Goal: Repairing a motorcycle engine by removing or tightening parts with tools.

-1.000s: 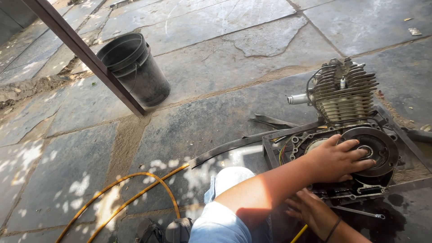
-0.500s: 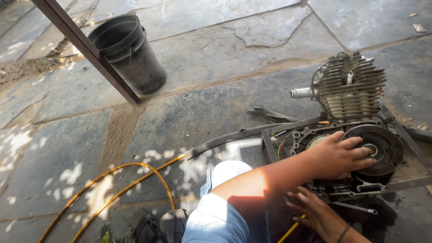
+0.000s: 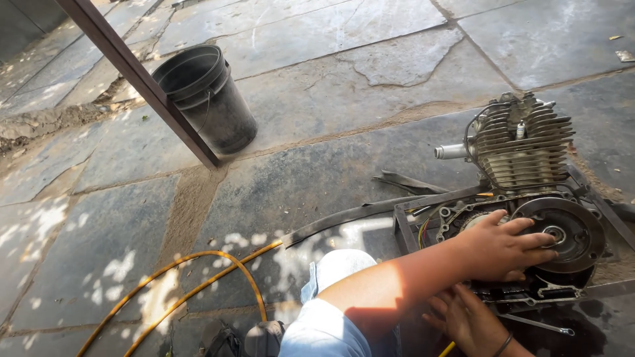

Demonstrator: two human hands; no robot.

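Outdoors, on a floor of large grey stone slabs with cracked, irregular joints filled by sandy brown mortar. Bright sun across the upper slabs; dappled patches of light and leaf shadow at lower left. Dark oily staining on the stone toward the lower right. A black plastic bucket standing upright on the slabs, just beside a slanting reddish-brown metal post crossing the upper left. A yellow hose looping over the floor at the bottom left. Rubble and dirt along the far left edge.
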